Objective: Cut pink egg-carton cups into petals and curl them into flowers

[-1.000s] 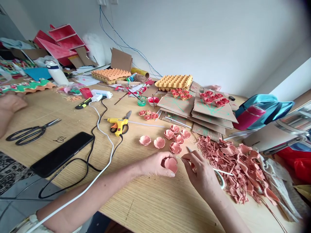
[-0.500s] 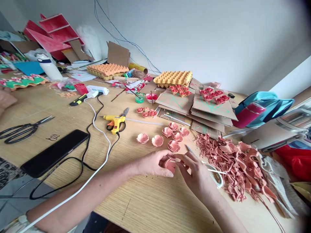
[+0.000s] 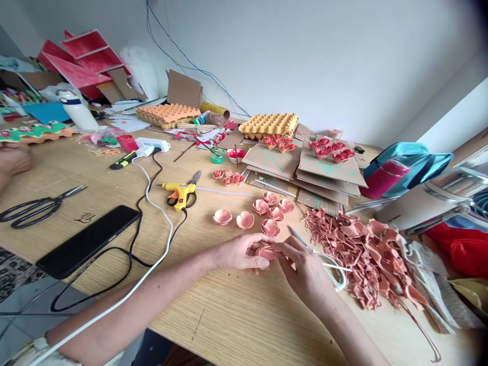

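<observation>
My left hand point(image 3: 247, 252) is closed around a pink flower-shaped cup point(image 3: 266, 252), partly hidden by the fingers. Closed in a pinch, my right hand point(image 3: 301, 262) holds a thin white stick point(image 3: 339, 267), one end of which seems to reach the cup while the other sticks out behind the hand. Scissors with pale handles point(image 3: 336, 277) lie under and beside the right hand. Just beyond both hands, several similar pink flower cups point(image 3: 245, 220) sit on the table. Smaller red-tinged flowers point(image 3: 227, 180) stand farther back.
A yellow glue gun point(image 3: 179, 194), cords, a black phone point(image 3: 89, 240) and black scissors point(image 3: 46, 206) lie to the left. Pink scraps point(image 3: 375, 259) are heaped at right. Stacked cardboard point(image 3: 330, 170) holds red flowers, with egg trays point(image 3: 269, 125) behind. Another person's hand point(image 3: 13, 160) rests at far left.
The cup has tilted a little in my left hand, and the left thumb has shifted slightly across it. The whole view has moved slightly; both hands stay together.
</observation>
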The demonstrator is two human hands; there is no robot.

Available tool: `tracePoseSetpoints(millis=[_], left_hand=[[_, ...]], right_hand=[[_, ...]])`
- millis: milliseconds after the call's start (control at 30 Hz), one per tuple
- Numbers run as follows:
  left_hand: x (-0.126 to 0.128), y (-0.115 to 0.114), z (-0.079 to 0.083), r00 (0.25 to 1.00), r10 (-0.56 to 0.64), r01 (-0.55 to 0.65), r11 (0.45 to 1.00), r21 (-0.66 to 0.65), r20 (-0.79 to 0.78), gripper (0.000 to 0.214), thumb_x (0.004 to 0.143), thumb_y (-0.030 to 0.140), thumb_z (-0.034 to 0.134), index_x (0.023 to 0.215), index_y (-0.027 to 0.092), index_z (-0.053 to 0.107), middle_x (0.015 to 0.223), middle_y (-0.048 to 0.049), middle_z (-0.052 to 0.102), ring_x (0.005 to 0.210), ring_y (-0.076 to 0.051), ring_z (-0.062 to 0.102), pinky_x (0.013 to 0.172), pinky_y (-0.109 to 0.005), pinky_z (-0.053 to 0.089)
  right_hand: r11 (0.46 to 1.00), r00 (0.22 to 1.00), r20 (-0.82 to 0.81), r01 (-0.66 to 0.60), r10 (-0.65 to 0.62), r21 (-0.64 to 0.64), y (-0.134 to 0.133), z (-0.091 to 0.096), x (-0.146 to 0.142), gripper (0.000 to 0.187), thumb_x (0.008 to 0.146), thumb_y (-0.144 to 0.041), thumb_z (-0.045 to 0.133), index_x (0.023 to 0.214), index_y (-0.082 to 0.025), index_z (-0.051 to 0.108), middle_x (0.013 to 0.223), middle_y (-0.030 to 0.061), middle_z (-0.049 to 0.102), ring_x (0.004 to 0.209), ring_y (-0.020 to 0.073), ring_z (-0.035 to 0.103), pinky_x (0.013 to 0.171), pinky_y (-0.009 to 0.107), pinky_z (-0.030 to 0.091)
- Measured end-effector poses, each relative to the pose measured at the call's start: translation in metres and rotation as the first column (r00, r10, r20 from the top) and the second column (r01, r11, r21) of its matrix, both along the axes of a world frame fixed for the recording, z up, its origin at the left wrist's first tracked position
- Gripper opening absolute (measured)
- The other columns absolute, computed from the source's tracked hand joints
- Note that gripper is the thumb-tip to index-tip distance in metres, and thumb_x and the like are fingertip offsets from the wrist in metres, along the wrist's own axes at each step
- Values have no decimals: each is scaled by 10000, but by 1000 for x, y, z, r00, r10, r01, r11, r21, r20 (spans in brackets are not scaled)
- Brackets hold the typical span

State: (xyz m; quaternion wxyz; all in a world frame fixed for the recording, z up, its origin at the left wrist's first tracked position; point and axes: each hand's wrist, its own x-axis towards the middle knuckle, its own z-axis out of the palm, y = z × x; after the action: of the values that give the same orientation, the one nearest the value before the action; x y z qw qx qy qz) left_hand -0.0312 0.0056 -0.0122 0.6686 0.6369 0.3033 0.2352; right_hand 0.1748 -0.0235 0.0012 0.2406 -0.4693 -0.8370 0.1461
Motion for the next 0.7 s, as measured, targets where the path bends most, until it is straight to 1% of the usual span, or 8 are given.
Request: tracePoseSetpoints(millis=[67, 133, 233, 367, 433, 533, 600, 700], left_hand=[[0, 0, 1, 999, -8, 12, 997, -74, 43, 582, 787, 483, 709, 1237, 158, 533, 923, -59, 634, 778, -154, 634, 646, -270, 523], [-1, 0, 4, 997, -2, 11, 992, -124, 80, 580, 813, 501, 678, 1262, 161, 541, 1000, -85, 642, 835, -169, 645, 684, -287, 535], [-3, -1, 9, 997, 15, -1, 985, -172, 81, 549, 863, 502, 620, 1296, 174, 545, 1099, -111, 652, 832, -166, 657, 692, -284, 529], [-3, -2, 9, 997, 15, -2, 986, -167, 76, 521, 900, 489, 574, 1322, 187, 539, 1114, -114, 666, 807, -158, 666, 676, -266, 512], [-3, -2, 7, 995, 18, 0, 985, -175, 101, 513, 908, 489, 562, 1323, 188, 539, 1121, -113, 659, 808, -156, 665, 679, -266, 511], [-2, -2, 4, 992, 15, 10, 979, -202, 124, 505, 906, 501, 557, 1298, 182, 562, 1082, -105, 662, 799, -151, 656, 653, -251, 496], [-2, -2, 4, 993, 20, 3, 979, -203, 115, 496, 904, 507, 555, 1283, 188, 576, 1076, -96, 661, 791, -143, 643, 641, -243, 487], [-1, -2, 6, 996, 44, -31, 986, -164, 75, 496, 906, 513, 548, 1291, 201, 570, 1128, -92, 651, 783, -132, 623, 670, -256, 500]], right_hand=[[1000, 1000, -11, 1, -1, 13, 0, -1, 1, 295, 942, -169, 482, 1130, -285, 677, 855, 21, 586, 743, 143, 594, 653, 261, 507], [1000, 1000, -26, -5, 5, 14, 1, -2, 1, 300, 939, -163, 482, 1131, -286, 676, 859, 22, 591, 756, 144, 598, 668, 263, 511], [1000, 999, -37, -6, 6, -11, 1, -4, 0, 306, 934, -158, 486, 1142, -287, 669, 874, 19, 595, 733, 136, 596, 684, 267, 514], [999, 999, -35, 9, -11, -41, 1, -6, -1, 312, 929, -163, 492, 1167, -288, 650, 849, 7, 581, 674, 124, 574, 643, 259, 510], [999, 998, -55, 1, -3, -47, 0, -6, -2, 313, 928, -162, 496, 1174, -289, 643, 839, 1, 579, 665, 120, 570, 657, 263, 515], [998, 996, -92, -6, 0, -65, 0, -5, -2, 280, 926, -164, 505, 1123, -284, 664, 838, -4, 581, 638, 109, 560, 693, 277, 522], [997, 994, -112, -4, -5, -81, 0, -4, -3, 260, 925, -170, 507, 1093, -276, 676, 842, -1, 582, 617, 103, 550, 658, 270, 513], [995, 992, -126, 5, -17, -97, -1, -4, -4, 259, 919, -163, 508, 1083, -265, 681, 850, 7, 586, 624, 107, 547, 613, 260, 485]])
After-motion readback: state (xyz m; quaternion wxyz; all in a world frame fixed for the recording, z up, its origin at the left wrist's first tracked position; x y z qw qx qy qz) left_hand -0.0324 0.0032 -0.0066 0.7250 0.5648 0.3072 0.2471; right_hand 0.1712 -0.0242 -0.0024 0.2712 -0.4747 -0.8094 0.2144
